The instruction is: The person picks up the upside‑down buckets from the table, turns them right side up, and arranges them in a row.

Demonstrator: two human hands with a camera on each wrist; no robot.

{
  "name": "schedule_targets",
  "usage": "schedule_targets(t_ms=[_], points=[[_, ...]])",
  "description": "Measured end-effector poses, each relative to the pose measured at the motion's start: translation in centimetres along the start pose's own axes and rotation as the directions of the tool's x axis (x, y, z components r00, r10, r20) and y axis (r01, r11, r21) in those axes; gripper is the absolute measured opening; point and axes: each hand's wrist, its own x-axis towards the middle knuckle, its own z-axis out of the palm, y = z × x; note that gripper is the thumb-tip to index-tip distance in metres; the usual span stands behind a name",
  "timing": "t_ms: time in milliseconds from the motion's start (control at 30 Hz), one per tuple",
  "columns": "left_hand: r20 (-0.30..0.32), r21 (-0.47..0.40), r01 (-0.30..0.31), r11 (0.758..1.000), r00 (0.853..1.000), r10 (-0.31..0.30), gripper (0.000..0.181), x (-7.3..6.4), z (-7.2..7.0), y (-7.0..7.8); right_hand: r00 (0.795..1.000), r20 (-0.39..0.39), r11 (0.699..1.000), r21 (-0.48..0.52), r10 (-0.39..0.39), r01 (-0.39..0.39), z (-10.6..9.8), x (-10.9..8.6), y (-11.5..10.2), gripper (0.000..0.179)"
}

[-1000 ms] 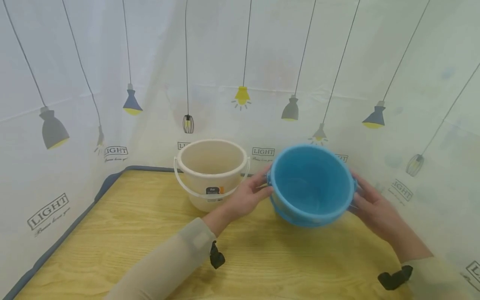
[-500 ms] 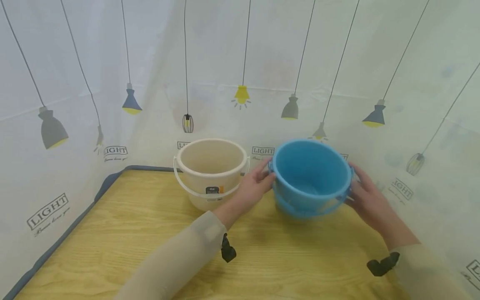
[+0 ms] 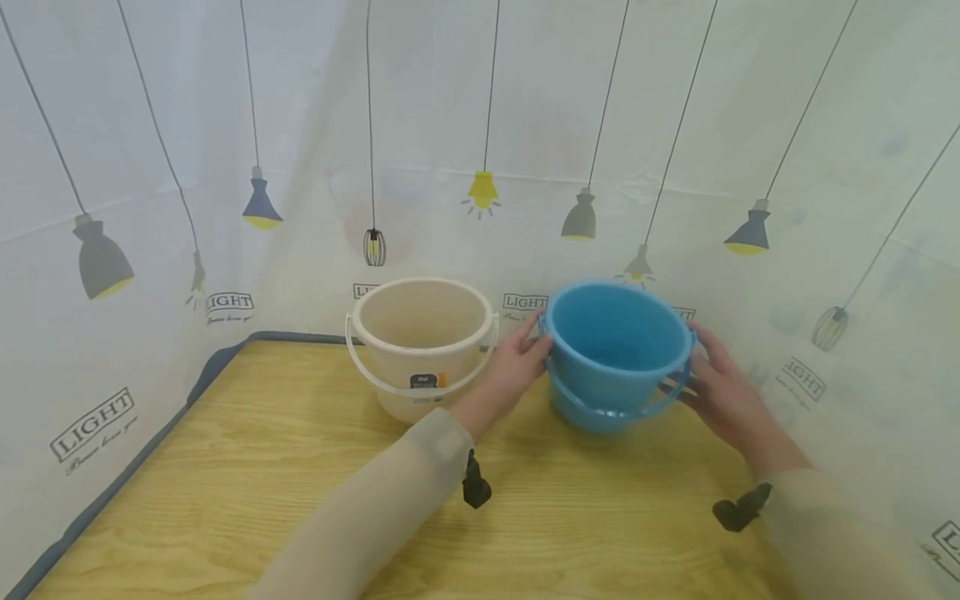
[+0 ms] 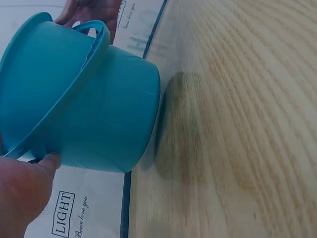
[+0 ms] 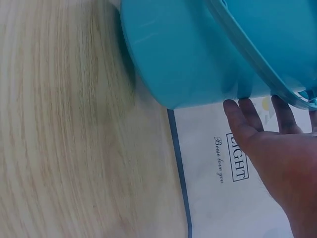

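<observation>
A blue plastic bucket (image 3: 600,385) is held between both hands at the right of the head view, mouth up and tilted slightly. Its handle (image 4: 64,101) hangs down across the near side. My left hand (image 3: 512,373) grips the bucket's left side near the handle joint, thumb toward me. On the opposite side my right hand (image 3: 729,400) holds it, its fingertips (image 5: 230,106) against the wall below the rim. In the left wrist view the bucket's base is close over the table, with a dark shadow beside it.
A cream bucket (image 3: 390,367) with a dark label and lowered handle stands on the wooden table (image 3: 247,467), just left of my left hand. White sheeting (image 3: 435,108) printed with lamps surrounds the table at the back and sides.
The blue bucket has tipped more upright and shifted slightly left; its handle now shows along the front. Both hands have moved with it. The cream bucket stays put.
</observation>
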Motion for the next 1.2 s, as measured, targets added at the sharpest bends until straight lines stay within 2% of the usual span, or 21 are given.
schedule_targets(t_ms=[133,433,633,900,1067,1200], points=[[-0.018,-0.044,0.001,0.999,1.0,-0.001,0.063,0.8,0.1,-0.4,1.0,-0.014,1.0,0.012,0.014,-0.013,0.1,0.5,0.4,0.066],[-0.074,-0.048,0.023,0.999,0.997,-0.027,0.061,1.1,0.1,-0.8,0.997,-0.051,0.998,0.009,0.066,-0.066,0.6,0.9,0.8,0.065],[-0.07,-0.039,0.034,0.999,0.997,-0.037,0.062,1.1,-0.2,-1.0,0.997,-0.026,0.996,0.038,0.076,-0.075,1.2,1.0,1.2,0.061],[-0.065,-0.004,0.051,0.999,0.997,-0.052,0.064,0.9,-0.6,-0.7,0.995,-0.041,0.992,0.09,0.093,-0.089,1.4,1.4,1.6,0.065],[-0.053,0.088,0.067,0.994,0.997,-0.062,0.072,0.4,-0.8,-1.2,0.997,-0.044,0.998,0.026,0.057,-0.056,1.3,1.0,1.9,0.066],[-0.031,0.173,0.095,0.98,0.995,-0.091,0.079,-0.7,-1.0,-2.0,0.996,-0.086,0.995,-0.099,0.021,-0.029,1.3,0.2,2.0,0.07]])
